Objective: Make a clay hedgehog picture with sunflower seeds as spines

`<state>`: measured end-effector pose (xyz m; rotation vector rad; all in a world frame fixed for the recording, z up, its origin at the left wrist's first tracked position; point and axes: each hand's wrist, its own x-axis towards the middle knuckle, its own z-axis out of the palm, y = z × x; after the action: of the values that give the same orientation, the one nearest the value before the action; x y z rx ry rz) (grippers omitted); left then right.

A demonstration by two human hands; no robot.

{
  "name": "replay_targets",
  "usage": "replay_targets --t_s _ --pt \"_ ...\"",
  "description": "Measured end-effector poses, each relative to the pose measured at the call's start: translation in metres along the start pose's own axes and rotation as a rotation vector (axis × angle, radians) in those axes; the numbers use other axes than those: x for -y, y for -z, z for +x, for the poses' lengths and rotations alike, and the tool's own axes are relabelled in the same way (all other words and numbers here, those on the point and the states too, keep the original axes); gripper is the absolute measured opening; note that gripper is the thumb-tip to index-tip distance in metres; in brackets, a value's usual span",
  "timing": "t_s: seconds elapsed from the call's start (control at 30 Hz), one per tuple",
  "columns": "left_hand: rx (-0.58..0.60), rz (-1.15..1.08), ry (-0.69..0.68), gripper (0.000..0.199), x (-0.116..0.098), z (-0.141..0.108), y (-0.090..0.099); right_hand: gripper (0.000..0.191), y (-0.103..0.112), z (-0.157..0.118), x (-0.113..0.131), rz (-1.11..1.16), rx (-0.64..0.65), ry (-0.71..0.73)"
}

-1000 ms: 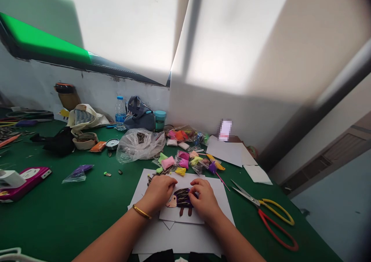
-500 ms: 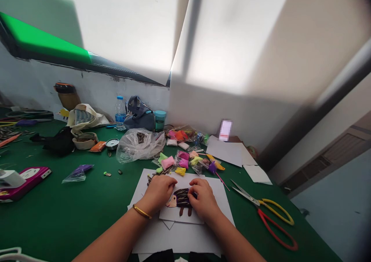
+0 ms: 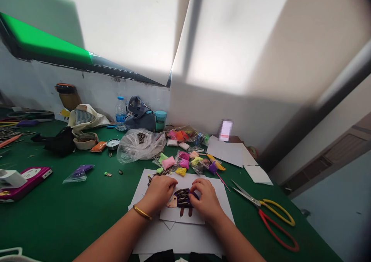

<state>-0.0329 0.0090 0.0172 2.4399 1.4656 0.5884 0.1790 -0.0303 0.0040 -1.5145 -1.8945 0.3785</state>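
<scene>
A small white card [image 3: 188, 218] lies on larger white sheets [image 3: 185, 239]. On it is a hedgehog-like figure [image 3: 182, 198] with a peach face, a purple body covered in dark seeds and two brown legs. My left hand [image 3: 162, 190], above a gold bangle, rests at the card's upper left with its fingers curled together; what they hold, if anything, is hidden. My right hand [image 3: 203, 198] is at the figure's right end, fingers bent onto the purple body; its fingertips are too small to make out. Seeds [image 3: 151, 178] lie beyond my left hand.
Scissors [image 3: 257, 203] lie right of the sheets. Beyond them are coloured clay packets [image 3: 184, 162], a clear plastic bag [image 3: 139, 148] and a bottle [image 3: 120, 115]. A magenta object [image 3: 31, 182] and a purple packet [image 3: 79, 173] are at the left.
My right hand has shifted very slightly, showing a little more purple at the figure's right end. My left hand has stayed in nearly the same place.
</scene>
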Motion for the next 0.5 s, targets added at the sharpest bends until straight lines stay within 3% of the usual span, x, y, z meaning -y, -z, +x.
replay_targets --t_s 0.27,0.43,0.5 --pt "-0.011 -0.024 0.015 0.027 0.003 0.002 -0.001 0.013 0.005 0.004 -0.012 -0.069 -0.032 -0.108" --pt "-0.201 0.013 0.162 0.025 0.015 0.005 0.009 0.013 0.008 0.005 -0.014 -0.082 -0.003 -0.155" --pt "-0.211 0.087 0.195 0.019 0.018 0.005 0.014 0.012 0.008 0.006 -0.015 -0.077 -0.001 -0.164"
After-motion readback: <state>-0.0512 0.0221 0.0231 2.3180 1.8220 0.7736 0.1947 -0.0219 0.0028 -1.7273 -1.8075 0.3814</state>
